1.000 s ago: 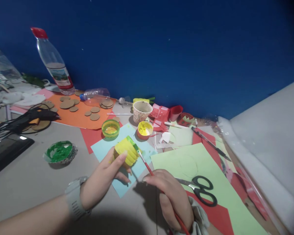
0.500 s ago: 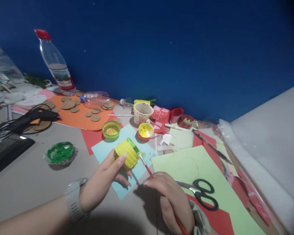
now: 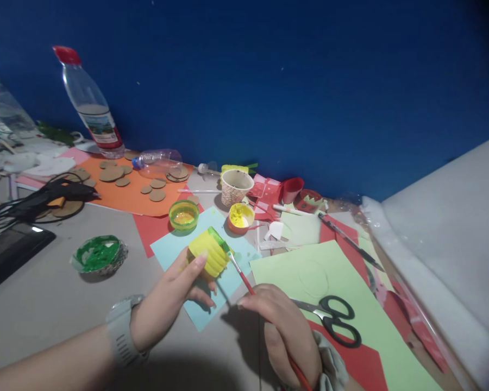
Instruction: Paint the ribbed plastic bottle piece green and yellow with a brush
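Observation:
My left hand point(image 3: 177, 290) is closed on a small yellow-painted ridged piece point(image 3: 209, 254), holding it tilted above a light blue sheet point(image 3: 199, 315). A green band of paint runs along the piece's upper right edge. In my right hand point(image 3: 287, 331) is a thin red-handled paintbrush point(image 3: 246, 282), its bristle end touching that green edge. Beyond the piece stand a green-rimmed yellow bowl point(image 3: 183, 216) and a small cup of yellow paint point(image 3: 240, 218). A shallow dish of green paint point(image 3: 99, 255) sits to the left of my left hand.
Black-handled scissors point(image 3: 340, 321) lie on pale green paper point(image 3: 324, 266) at right. A patterned paper cup point(image 3: 235, 188) stands behind the paints. Cardboard discs point(image 3: 111, 174) and an upright bottle point(image 3: 92, 108) are at back left, near a black glue gun point(image 3: 71, 188). A blue wall point(image 3: 269, 92) rises behind.
The whole view has shifted slightly. Both hands keep their grips, and the brush tip stays at the green edge of the yellow piece with little visible movement.

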### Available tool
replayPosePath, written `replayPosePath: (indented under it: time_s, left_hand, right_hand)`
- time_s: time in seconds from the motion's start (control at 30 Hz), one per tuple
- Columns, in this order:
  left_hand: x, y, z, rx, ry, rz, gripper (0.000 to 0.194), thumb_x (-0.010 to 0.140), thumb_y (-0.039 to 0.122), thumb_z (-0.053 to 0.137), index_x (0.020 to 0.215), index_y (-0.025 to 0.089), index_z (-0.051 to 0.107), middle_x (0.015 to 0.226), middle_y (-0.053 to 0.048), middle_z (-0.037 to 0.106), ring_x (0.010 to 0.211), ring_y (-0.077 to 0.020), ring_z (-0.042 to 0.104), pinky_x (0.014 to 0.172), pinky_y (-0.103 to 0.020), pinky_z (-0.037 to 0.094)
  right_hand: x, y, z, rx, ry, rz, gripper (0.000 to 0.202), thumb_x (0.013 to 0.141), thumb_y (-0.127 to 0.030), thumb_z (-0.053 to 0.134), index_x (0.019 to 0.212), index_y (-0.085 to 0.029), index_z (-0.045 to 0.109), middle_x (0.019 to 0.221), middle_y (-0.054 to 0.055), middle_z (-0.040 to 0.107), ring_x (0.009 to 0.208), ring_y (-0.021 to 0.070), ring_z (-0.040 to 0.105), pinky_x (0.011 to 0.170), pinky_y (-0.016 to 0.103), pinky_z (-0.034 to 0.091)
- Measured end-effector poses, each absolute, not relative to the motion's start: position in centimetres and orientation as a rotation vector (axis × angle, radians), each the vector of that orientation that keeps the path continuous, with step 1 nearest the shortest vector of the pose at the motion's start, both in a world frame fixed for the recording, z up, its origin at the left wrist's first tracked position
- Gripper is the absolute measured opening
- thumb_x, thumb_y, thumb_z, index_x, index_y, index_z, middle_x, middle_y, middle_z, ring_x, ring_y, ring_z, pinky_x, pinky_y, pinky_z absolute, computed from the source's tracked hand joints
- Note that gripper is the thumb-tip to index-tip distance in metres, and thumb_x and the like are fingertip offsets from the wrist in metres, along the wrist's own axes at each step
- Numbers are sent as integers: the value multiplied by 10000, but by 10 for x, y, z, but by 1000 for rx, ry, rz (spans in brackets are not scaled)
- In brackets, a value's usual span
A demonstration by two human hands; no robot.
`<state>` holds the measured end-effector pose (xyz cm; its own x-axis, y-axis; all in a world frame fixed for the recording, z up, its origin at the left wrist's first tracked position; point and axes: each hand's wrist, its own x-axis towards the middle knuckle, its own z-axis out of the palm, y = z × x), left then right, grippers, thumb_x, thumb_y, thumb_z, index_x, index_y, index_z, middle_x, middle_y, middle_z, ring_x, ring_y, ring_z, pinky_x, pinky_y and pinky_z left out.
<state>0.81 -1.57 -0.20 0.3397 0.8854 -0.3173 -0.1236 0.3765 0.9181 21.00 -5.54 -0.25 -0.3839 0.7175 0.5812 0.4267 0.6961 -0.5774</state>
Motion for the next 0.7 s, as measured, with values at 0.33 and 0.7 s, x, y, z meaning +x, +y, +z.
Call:
replayPosePath:
  time_s: [0.33,0.7]
  left_hand:
    - [8,-13,-2,898,972,802,386,931,506,418,1166,208,486,958,-31,510,784,-163,547,625,-315,577]
    - [8,-13,-2,869,956,812,368,934,496,412,1133,198,497,939,-32,508,770,-164,539,625,-311,560]
  right_hand:
    - [210,-56,-3,-885,-2036,454,289,973,-211,306,1103,-177,561,870,68,650,821,190,601,741,307,515]
    - [211,-57,-7,-888,-2034,479,287,977,-224,304,1110,-182,555,871,63,638,830,190,593,741,316,510]
